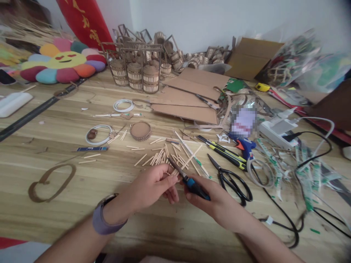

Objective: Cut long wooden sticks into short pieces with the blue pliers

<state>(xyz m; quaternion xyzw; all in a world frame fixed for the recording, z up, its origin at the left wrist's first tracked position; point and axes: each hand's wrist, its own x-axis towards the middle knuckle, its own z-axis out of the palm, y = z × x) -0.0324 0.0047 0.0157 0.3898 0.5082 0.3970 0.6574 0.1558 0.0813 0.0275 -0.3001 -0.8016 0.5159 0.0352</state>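
Note:
My left hand [156, 184] is closed, its thumb and fingers pinching a thin wooden stick [193, 155] that slants up to the right. In my right hand [210, 197] is a knife [195, 187] with a black-and-blue handle; its narrow dark blade points up and left, close to the left fingers and across the stick. Just beyond the hands lies a loose pile of short wooden sticks [159, 157]. A round brown disc with a braided rim [140, 130] rests behind the pile. Black scissors [233, 180] lie right of my right hand, near a yellow-and-black utility knife [226, 153].
Small slatted baskets in a frame [135, 75] stand at the back, before a heap of similar ones. Cardboard sheets [186, 98] lie centrally. At right are a blue glue gun [246, 146], a white power strip [279, 129], black cables and tape scraps. Tape rolls [123, 106] lie left.

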